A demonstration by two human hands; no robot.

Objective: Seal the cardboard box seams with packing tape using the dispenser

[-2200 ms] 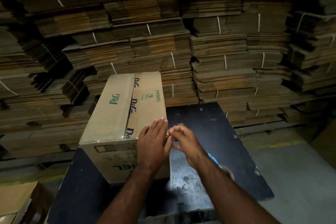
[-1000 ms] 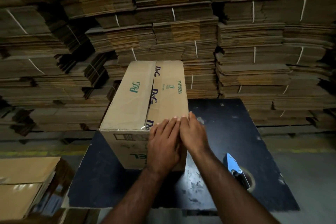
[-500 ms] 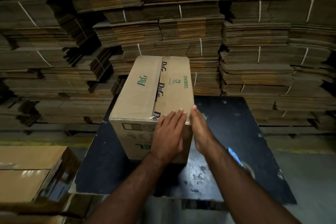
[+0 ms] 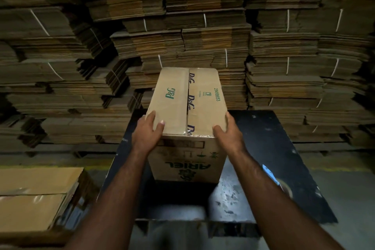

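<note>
A brown cardboard box point(image 4: 203, 97) printed with P&G and ARIEL stands on the black table point(image 4: 263, 138), its top flaps closed with a centre seam running away from me. Clear tape shines along the near top edge. My left hand point(image 4: 147, 133) grips the box's near left top corner, thumb on the top. My right hand point(image 4: 228, 134) clasps the near right top corner. The blue tape dispenser point(image 4: 271, 175) with its tape roll lies on the table to the right, partly hidden behind my right forearm.
Tall stacks of flattened, strapped cardboard point(image 4: 203, 26) fill the whole background right behind the table. Another closed cardboard box point(image 4: 34, 199) sits low at the left. Grey floor point(image 4: 349, 199) lies to the right of the table.
Both hands left the near right edge, where they pressed tape down, and spread apart to the box's two near top corners. The box has turned to face me squarely.
</note>
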